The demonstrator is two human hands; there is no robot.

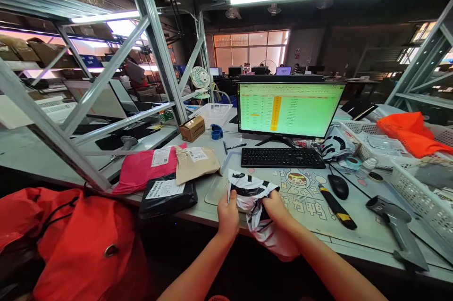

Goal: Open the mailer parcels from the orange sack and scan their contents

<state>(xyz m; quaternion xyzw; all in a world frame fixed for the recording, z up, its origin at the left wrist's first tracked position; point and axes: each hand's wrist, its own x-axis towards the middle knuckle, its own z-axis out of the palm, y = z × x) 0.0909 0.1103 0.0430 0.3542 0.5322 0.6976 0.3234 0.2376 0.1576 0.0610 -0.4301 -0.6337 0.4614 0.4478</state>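
A white plastic mailer bag [251, 185] with black print is held over the front edge of the desk, its lower part hanging down crumpled. My left hand [228, 213] is closed on its left side, the thumb pressed on top. My right hand [276, 209] grips the bag's right side, with its fingertips hidden in the folds. What the bag contains, if anything, is hidden. Left of my hands lie a black parcel [168, 196], a beige parcel [196, 164] and a pink parcel [141, 169], each with a white label.
Behind the bag stand a keyboard [283, 157] and a monitor [290, 107]. A mouse [338, 187], a black-and-yellow utility knife [338, 207] and a barcode scanner [398, 225] lie to the right, beside white baskets [421, 199]. A small cardboard box [192, 129] sits back left; a red sack [81, 244] stands lower left.
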